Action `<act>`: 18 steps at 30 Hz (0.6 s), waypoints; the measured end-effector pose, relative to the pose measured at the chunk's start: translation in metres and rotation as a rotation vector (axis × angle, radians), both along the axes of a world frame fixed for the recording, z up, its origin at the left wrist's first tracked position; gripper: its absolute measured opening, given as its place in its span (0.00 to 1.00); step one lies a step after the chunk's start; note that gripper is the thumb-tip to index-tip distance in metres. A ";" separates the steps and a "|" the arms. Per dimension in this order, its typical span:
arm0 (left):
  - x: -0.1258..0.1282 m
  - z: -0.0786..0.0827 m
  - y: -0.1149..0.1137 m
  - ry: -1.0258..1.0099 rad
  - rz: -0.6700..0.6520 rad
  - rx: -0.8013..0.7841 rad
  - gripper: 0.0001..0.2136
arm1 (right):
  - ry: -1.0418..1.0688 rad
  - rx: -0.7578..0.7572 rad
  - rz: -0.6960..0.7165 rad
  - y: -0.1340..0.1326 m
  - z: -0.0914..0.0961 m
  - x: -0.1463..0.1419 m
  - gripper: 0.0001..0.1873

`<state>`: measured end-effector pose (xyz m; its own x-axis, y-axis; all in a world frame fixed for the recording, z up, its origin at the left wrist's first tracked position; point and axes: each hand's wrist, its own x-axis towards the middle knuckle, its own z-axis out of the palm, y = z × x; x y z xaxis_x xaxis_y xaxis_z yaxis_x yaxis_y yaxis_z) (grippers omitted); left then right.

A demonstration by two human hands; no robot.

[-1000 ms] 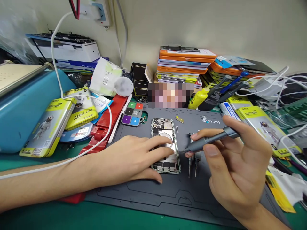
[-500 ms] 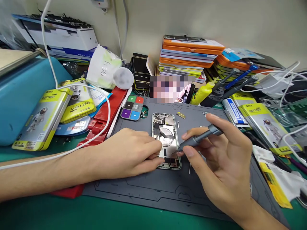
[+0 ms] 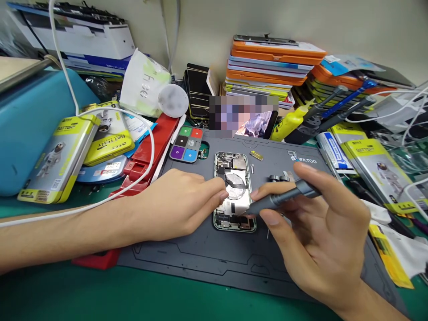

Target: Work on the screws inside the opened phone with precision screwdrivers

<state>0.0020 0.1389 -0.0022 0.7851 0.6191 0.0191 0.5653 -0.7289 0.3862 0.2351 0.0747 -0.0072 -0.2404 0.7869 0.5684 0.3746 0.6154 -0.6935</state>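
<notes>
An opened smartphone [image 3: 238, 207] lies on the grey work mat, its inner parts and a round coil showing. My left hand [image 3: 187, 200] rests at its left edge, thumb and forefinger pressed together over the rim; whatever is between them is hidden. My right hand [image 3: 321, 236] grips a slim grey screwdriver [image 3: 284, 199], slanted with its tip over the phone's lower right part. Just beyond my right fingers sit small dark round parts [image 3: 279, 177]. A small gold-and-yellow piece [image 3: 256, 155] and a tiny metal part [image 3: 252, 169] lie by the phone's upper right.
A tray of coloured squares [image 3: 186, 143] lies left of the phone. Red plastic equipment [image 3: 152, 147], battery boxes [image 3: 60, 160] and a white cable [image 3: 153, 156] crowd the left. Behind are a lit phone screen [image 3: 256, 125], a yellow bottle [image 3: 290, 121], a tool holder and stacked orange boxes [image 3: 277, 51].
My left thumb has moved up from the phone's lower left to meet the forefinger. My right hand still holds the screwdriver near the same spot. The whole view has shifted slightly.
</notes>
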 end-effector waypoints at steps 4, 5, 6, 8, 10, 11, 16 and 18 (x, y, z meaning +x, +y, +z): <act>0.001 -0.002 0.001 -0.006 -0.008 0.036 0.15 | -0.084 0.012 0.059 -0.003 -0.009 0.005 0.43; 0.000 -0.002 0.001 -0.007 -0.010 0.044 0.15 | -0.099 0.022 0.075 -0.003 -0.011 0.007 0.44; 0.000 -0.003 0.001 -0.010 -0.015 0.051 0.14 | -0.110 0.029 0.090 -0.004 -0.012 0.008 0.45; 0.000 -0.003 0.001 -0.024 -0.024 0.070 0.14 | -0.123 0.043 0.112 -0.004 -0.014 0.010 0.45; 0.000 -0.003 0.001 -0.039 -0.028 0.081 0.13 | -0.126 0.037 0.116 -0.004 -0.013 0.010 0.45; 0.000 -0.003 0.001 -0.045 -0.028 0.084 0.13 | -0.125 0.034 0.112 -0.004 -0.013 0.010 0.45; 0.000 -0.002 0.001 -0.030 -0.028 0.051 0.14 | -0.123 0.037 0.024 -0.005 -0.010 0.009 0.43; 0.000 -0.001 0.001 -0.019 -0.017 0.023 0.14 | -0.127 0.025 0.006 -0.005 -0.009 0.009 0.41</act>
<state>0.0020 0.1397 -0.0027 0.7950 0.6047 0.0480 0.5455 -0.7473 0.3793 0.2440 0.0696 -0.0165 -0.3160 0.7710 0.5529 0.4545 0.6346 -0.6250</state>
